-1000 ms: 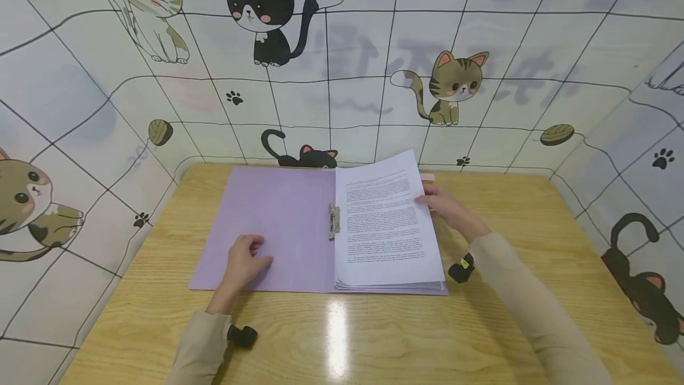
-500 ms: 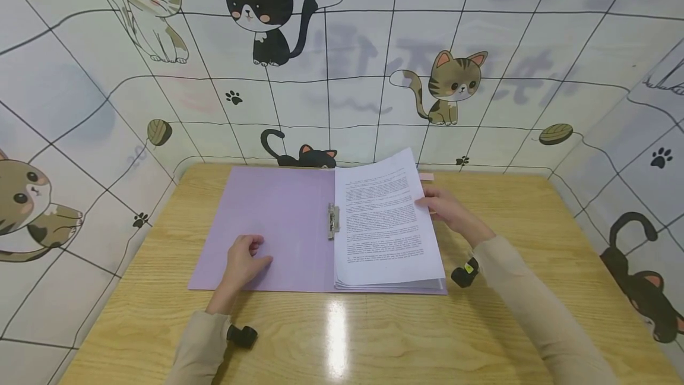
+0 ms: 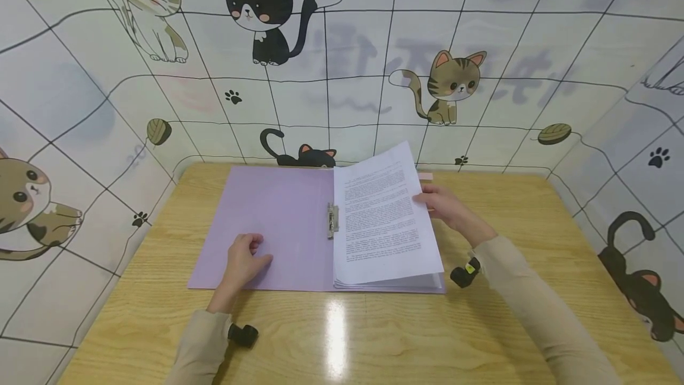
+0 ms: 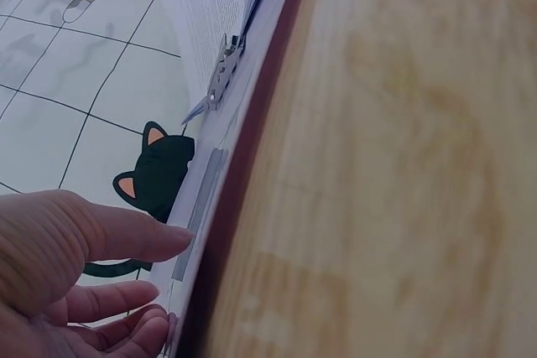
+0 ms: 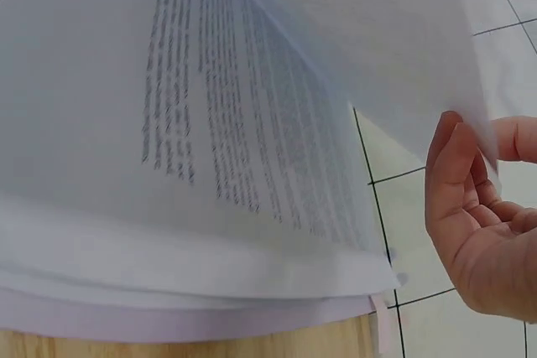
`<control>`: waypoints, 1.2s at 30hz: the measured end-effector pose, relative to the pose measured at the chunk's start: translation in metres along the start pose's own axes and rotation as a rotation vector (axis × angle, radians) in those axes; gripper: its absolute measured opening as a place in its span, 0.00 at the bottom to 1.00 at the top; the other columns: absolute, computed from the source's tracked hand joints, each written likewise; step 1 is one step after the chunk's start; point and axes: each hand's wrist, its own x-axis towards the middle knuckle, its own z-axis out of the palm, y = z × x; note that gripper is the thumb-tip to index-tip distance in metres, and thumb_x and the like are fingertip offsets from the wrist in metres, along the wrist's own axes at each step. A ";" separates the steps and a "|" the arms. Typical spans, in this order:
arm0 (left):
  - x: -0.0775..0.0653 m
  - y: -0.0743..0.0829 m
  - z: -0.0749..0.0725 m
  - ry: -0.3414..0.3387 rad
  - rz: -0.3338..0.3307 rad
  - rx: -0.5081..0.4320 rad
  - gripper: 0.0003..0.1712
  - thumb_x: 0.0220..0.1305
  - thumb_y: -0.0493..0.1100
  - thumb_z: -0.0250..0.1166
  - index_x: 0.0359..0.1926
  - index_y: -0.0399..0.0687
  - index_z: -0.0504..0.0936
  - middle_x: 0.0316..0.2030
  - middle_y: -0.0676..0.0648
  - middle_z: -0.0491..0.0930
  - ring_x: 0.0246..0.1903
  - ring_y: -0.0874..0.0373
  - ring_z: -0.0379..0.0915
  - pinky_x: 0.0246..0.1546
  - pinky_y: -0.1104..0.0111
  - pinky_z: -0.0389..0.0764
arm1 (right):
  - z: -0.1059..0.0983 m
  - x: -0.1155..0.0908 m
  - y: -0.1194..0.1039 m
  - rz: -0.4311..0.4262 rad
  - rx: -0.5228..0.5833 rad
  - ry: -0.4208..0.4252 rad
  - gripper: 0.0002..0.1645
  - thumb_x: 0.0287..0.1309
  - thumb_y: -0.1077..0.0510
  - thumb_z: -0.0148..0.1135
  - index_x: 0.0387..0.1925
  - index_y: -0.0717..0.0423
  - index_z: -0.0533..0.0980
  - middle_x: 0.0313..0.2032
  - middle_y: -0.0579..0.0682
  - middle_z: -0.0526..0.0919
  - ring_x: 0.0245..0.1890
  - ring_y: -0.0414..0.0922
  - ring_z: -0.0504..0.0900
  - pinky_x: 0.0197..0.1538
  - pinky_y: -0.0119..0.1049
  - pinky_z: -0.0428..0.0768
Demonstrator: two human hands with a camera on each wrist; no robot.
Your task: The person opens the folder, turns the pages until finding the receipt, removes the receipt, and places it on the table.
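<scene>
A purple folder lies spread on the table, with a metal clip near its spine. Printed paper sheets are stacked on its right side. My right hand pinches the right edge of the top sheet between thumb and fingers, lifting it; the right wrist view shows the raised sheet apart from the pages beneath. My left hand rests at the folder's left cover, fingers loosely bent, with nothing held. In the left wrist view its thumb and fingers lie beside the cover.
The wooden table extends in front of the folder and on both sides. A wall with cat drawings stands right behind it. A pink tab sticks out at the folder's upper right.
The top sheet has risen further at its right side, its far corner higher and its near edge lifted off the stack. The left hand has stayed in place.
</scene>
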 end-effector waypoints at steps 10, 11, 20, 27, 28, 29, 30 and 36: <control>0.002 -0.002 0.000 0.014 0.000 -0.008 0.24 0.47 0.32 0.68 0.46 0.25 0.73 0.40 0.33 0.72 0.40 0.43 0.71 0.45 0.55 0.74 | 0.008 -0.003 -0.017 -0.028 0.050 -0.026 0.27 0.64 0.61 0.49 0.62 0.70 0.61 0.52 0.64 0.73 0.40 0.45 0.80 0.43 0.38 0.78; 0.002 -0.002 0.000 0.013 -0.001 -0.010 0.24 0.47 0.32 0.68 0.46 0.25 0.73 0.40 0.33 0.72 0.40 0.43 0.71 0.45 0.55 0.74 | 0.009 -0.003 -0.019 -0.033 0.052 -0.028 0.27 0.64 0.61 0.49 0.61 0.70 0.61 0.52 0.64 0.74 0.40 0.45 0.80 0.43 0.38 0.78; 0.000 0.001 -0.002 0.020 0.002 -0.047 0.24 0.49 0.33 0.66 0.48 0.25 0.73 0.42 0.32 0.73 0.43 0.42 0.71 0.47 0.55 0.74 | 0.015 -0.002 -0.029 -0.054 0.076 -0.032 0.24 0.64 0.61 0.49 0.59 0.69 0.64 0.50 0.61 0.75 0.41 0.45 0.80 0.42 0.38 0.79; 0.000 0.004 -0.003 0.087 0.089 -0.032 0.22 0.51 0.33 0.67 0.46 0.24 0.74 0.40 0.32 0.74 0.41 0.42 0.72 0.44 0.55 0.77 | 0.022 0.000 -0.036 -0.065 0.114 -0.051 0.24 0.64 0.63 0.49 0.60 0.69 0.64 0.48 0.57 0.76 0.40 0.45 0.80 0.40 0.37 0.79; 0.000 0.006 -0.003 0.093 0.096 -0.035 0.22 0.51 0.33 0.67 0.46 0.24 0.74 0.40 0.32 0.74 0.41 0.42 0.72 0.44 0.55 0.77 | 0.023 0.000 -0.037 -0.064 0.123 -0.056 0.24 0.64 0.63 0.48 0.60 0.69 0.63 0.48 0.57 0.76 0.40 0.45 0.80 0.41 0.37 0.79; -0.001 0.007 -0.003 0.100 0.101 -0.037 0.22 0.51 0.33 0.67 0.46 0.25 0.74 0.40 0.32 0.74 0.41 0.42 0.73 0.44 0.55 0.77 | 0.024 0.000 -0.039 -0.060 0.130 -0.058 0.24 0.64 0.63 0.48 0.60 0.69 0.63 0.48 0.57 0.76 0.40 0.45 0.80 0.41 0.37 0.79; -0.001 0.009 -0.004 0.105 0.107 -0.039 0.22 0.51 0.33 0.67 0.46 0.25 0.74 0.40 0.32 0.74 0.41 0.42 0.73 0.44 0.55 0.77 | 0.026 0.000 -0.041 -0.058 0.137 -0.063 0.24 0.64 0.63 0.48 0.60 0.69 0.63 0.48 0.57 0.75 0.40 0.45 0.80 0.41 0.37 0.79; -0.004 0.020 -0.006 0.117 0.144 -0.056 0.21 0.51 0.32 0.67 0.46 0.24 0.74 0.41 0.31 0.74 0.41 0.42 0.73 0.43 0.55 0.77 | 0.034 0.001 -0.051 -0.053 0.152 -0.073 0.24 0.64 0.65 0.47 0.60 0.70 0.62 0.50 0.60 0.74 0.40 0.45 0.79 0.42 0.37 0.78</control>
